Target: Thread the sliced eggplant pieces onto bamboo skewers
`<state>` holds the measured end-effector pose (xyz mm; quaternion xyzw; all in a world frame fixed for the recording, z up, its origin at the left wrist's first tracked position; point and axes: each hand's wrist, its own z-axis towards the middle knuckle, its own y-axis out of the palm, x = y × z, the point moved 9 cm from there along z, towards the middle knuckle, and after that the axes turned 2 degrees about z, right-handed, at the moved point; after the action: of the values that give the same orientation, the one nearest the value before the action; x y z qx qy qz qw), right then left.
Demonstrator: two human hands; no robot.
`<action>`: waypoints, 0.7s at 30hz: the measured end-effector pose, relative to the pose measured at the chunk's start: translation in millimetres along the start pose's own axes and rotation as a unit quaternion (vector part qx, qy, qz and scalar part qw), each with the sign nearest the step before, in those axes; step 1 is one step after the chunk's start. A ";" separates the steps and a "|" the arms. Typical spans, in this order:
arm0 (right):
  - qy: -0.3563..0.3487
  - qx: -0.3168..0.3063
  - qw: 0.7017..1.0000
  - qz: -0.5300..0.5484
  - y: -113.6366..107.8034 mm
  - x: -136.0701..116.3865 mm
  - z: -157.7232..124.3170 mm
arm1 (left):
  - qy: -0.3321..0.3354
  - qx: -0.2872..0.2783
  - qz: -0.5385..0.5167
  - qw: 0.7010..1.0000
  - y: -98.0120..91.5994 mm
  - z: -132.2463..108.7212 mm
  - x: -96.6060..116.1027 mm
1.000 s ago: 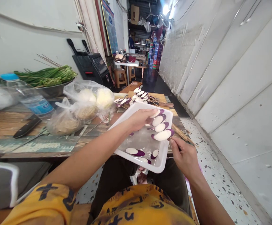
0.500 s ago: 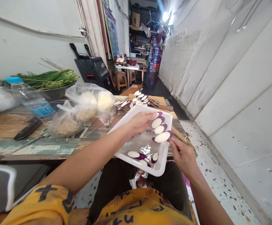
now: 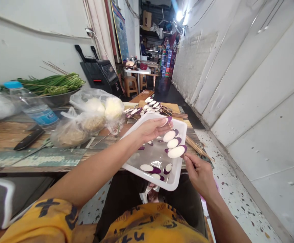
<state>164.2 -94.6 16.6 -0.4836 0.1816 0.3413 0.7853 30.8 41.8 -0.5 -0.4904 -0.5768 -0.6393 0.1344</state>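
My right hand (image 3: 197,169) pinches the lower end of a thin wooden skewer (image 3: 170,125) at the right rim of a white plastic tub (image 3: 174,182). Threaded on the skewer are several oval eggplant slices (image 3: 176,152), white with purple skin. At the skewer's far end my left hand (image 3: 154,129) grips another eggplant slice (image 3: 167,120) between thumb and fingers. A gap of bare skewer shows between that slice and the others. In the tub's water float loose eggplant slices (image 3: 147,167).
Filled eggplant skewers (image 3: 152,105) lie on a wooden board behind the tub; bare skewers (image 3: 197,148) lie to its right. Leftward are knotted plastic bags (image 3: 71,133), a water bottle (image 3: 42,114), a black-handled knife (image 3: 29,139) and a bowl of green vegetables (image 3: 60,96).
My left hand has shifted slightly up with its slice, while the slices near my right hand sit a little lower. The bare stretch of skewer between them has become visible.
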 end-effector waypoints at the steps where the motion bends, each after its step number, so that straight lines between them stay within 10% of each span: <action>1: -0.004 0.005 1.000 -0.006 0.6 -1.3 -1.1 | 0.000 -0.003 0.002 1.000 0.8 -0.2 -0.8; 21: -0.032 0.040 0.996 -0.076 4.2 0.7 -3.6 | 0.041 -0.053 0.026 0.997 14.6 -5.7 0.5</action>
<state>161.9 -96.3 11.8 -0.4528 0.1330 0.2886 0.8331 38.6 32.7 9.6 -0.4849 -0.5232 -0.6848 0.1490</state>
